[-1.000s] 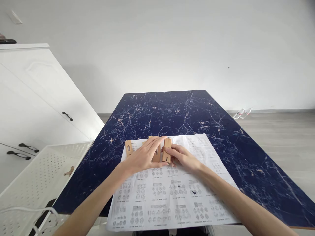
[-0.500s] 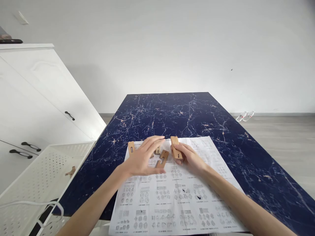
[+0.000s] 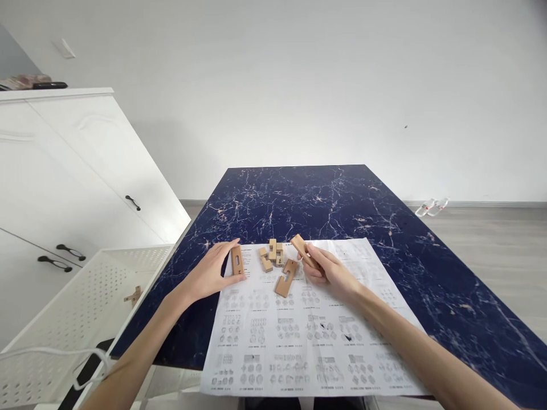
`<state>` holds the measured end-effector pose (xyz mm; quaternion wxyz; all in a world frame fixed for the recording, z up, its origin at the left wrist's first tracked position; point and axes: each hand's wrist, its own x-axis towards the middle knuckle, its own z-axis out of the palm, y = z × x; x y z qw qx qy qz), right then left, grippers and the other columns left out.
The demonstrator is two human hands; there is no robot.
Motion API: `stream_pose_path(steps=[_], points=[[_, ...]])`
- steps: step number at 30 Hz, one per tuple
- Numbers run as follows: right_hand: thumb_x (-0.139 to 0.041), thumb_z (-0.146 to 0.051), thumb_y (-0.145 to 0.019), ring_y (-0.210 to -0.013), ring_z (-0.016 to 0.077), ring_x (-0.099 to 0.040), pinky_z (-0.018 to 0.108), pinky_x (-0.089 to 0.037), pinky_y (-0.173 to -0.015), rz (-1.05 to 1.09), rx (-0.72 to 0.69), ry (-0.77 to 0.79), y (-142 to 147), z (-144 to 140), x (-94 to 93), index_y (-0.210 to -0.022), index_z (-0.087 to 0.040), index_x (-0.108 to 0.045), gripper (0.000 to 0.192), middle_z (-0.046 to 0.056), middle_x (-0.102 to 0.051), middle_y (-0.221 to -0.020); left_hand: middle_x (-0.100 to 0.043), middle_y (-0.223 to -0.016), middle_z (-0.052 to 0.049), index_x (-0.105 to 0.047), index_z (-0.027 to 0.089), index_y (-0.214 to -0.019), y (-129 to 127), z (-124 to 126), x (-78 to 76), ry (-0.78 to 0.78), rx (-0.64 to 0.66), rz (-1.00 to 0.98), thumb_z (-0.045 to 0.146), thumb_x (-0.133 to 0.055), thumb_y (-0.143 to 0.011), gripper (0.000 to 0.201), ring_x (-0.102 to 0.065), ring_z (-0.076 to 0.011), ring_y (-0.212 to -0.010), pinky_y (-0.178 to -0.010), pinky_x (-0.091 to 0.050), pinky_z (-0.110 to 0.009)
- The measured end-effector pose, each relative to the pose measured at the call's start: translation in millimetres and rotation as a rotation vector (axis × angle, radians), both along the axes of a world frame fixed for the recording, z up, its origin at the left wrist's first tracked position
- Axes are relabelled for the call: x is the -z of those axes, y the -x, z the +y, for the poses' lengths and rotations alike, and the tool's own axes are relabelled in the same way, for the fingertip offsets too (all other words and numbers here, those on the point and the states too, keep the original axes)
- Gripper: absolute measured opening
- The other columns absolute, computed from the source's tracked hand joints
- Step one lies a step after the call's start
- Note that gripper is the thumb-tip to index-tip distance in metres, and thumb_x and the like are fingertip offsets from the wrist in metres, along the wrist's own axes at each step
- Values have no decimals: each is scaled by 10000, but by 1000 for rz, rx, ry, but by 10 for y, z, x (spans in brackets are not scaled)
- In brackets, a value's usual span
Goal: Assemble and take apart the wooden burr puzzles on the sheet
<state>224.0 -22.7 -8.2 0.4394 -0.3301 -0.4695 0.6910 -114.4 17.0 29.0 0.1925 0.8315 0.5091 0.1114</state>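
Note:
My right hand (image 3: 321,266) is closed round a wooden puzzle piece (image 3: 304,248), a tilted light-brown bar, above the printed sheet. At the sheet's upper left my left hand (image 3: 212,267) spans a slotted wooden puzzle piece (image 3: 237,262) marked 2, with fingertips at its far end and the thumb at its near end. Between the hands lies a flat notched wooden piece (image 3: 285,279). Behind it are a paler notched block (image 3: 276,253) marked 3 and a small stepped block (image 3: 265,260). The sheet (image 3: 294,310) bears rows of small assembly drawings.
The sheet lies on a dark blue marbled table (image 3: 294,199). To the left stands a white perforated bin (image 3: 72,302) holding a small wooden piece (image 3: 134,296) and a white cable (image 3: 51,351). A white cabinet (image 3: 85,171) rises behind it. Clear bottles (image 3: 432,206) are on the floor at right.
My left hand has moved left, from over the middle blocks to the slotted piece, uncovering those blocks. The bar in my right hand has tilted. The view has shifted slightly.

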Motion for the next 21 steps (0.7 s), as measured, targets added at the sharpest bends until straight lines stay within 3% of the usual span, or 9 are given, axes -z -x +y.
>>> stream_pose_path(steps=[5,9,12,15,21], points=[[-616,-712,-1004,-536,108,-183,304,-144,-518,-76,-57,-59,-45,-40,-45,-864,-246,-481,505,-95,-322,-638,-557,-1575,-160,-423,245,-1619,-66,-184,-34,-131,9,-83,576,-827,-849,931,-501,-390,-1493,-1259,-396,-581],[-647,-678,-1007,-534,103,-231,300,-173,-520,-214,-208,-123,-20,-232,-212,-866,-230,-543,481,-85,-367,-645,-553,-1611,-124,-427,297,-1618,-275,-541,-107,-169,31,-307,616,-837,-845,932,-511,-396,-1500,-1267,-404,-591],[-577,-659,-1054,-522,94,-254,296,-205,-512,-263,-294,-152,65,-505,-369,-791,-225,-504,512,-77,-383,-642,-569,-1603,-131,-462,296,-1606,-520,-850,-105,-123,49,-588,611,-887,-807,958,-512,-412,-1500,-1275,-407,-590],[-562,-629,-1074,-508,93,-246,295,-213,-507,-213,-284,-89,138,-791,-456,-813,-224,-515,484,-84,-381,-603,-590,-1579,-133,-437,303,-1637,-738,-1107,-24,-42,59,-884,639,-876,-813,991,-499,-409,-1513,-1283,-410,-580],[-614,-632,-1047,-500,92,-208,299,-163,-495,-87,-224,67,105,-1128,-352,-845,-213,-556,470,-91,-351,-574,-581,-1593,-140,-462,322,-1627,-914,-1402,162,132,82,-1102,679,-877,-780,1009,-508,-429,-1502,-1271,-410,-621]])
